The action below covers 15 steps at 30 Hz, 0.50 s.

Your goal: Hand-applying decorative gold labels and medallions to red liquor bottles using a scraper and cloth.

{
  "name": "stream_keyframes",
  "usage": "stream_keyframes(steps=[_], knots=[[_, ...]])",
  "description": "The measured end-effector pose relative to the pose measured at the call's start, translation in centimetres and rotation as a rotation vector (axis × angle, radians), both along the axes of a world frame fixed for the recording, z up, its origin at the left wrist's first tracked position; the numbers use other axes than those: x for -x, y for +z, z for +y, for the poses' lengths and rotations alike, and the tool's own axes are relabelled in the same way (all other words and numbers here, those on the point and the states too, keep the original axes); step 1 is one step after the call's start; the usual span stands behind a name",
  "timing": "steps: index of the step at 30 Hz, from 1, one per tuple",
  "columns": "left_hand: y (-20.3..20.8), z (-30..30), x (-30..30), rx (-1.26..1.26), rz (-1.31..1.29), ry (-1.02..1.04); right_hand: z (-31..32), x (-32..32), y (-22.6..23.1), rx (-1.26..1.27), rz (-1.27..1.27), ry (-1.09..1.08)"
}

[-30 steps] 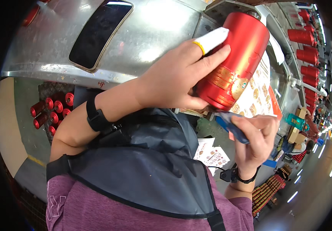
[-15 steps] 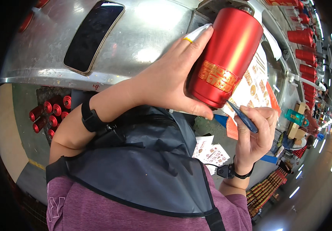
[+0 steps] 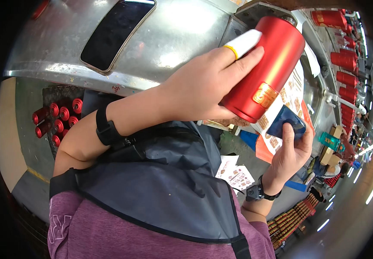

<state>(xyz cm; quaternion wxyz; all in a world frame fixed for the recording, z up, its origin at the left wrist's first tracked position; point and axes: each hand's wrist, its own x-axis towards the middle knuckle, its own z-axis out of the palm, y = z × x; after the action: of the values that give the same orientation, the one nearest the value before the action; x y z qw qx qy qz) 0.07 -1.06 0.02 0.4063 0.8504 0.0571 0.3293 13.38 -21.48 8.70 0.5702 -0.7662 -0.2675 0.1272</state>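
"Presently, reading left to right: what sits farthest left of the red canister?"

"Small red cylinders, clustered well to its left. Next, a dark-screened phone on the metal table, left of the canister's upper end."

"Left hand?"

"Left hand grasps the canister from its left side. Two fingers extend across the wall, one in a white finger cover; thumb by the lower end, tip hidden."

"Canister position?"

"Between both hands, slanted, upper end leaning right. Gold patch near its lower end. Loose printed papers lie below it."

"Right hand?"

"Right hand pinches a dark blue flat piece, thumb against its face. Piece is just right of the canister's lower end; contact: none visible."

"Farther right?"

"Patterned sheet just beside the canister; red vessels in a row, well to its right."
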Motion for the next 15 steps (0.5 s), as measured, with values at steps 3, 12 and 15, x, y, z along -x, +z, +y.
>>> stream_keyframes(steps=[3,12,15], knots=[[-0.1,0.0,-0.1,0.036,-0.036,-0.016,1.0,0.2,-0.1,0.007,-0.123,0.03],[-0.7,0.3,-0.3,0.095,-0.063,0.022,2.6,1.2,1.4,0.302,-0.785,0.411],[0.5,0.3,-0.6,0.203,0.211,-0.071,2.1,0.6,2.4,0.281,-0.737,0.344]])
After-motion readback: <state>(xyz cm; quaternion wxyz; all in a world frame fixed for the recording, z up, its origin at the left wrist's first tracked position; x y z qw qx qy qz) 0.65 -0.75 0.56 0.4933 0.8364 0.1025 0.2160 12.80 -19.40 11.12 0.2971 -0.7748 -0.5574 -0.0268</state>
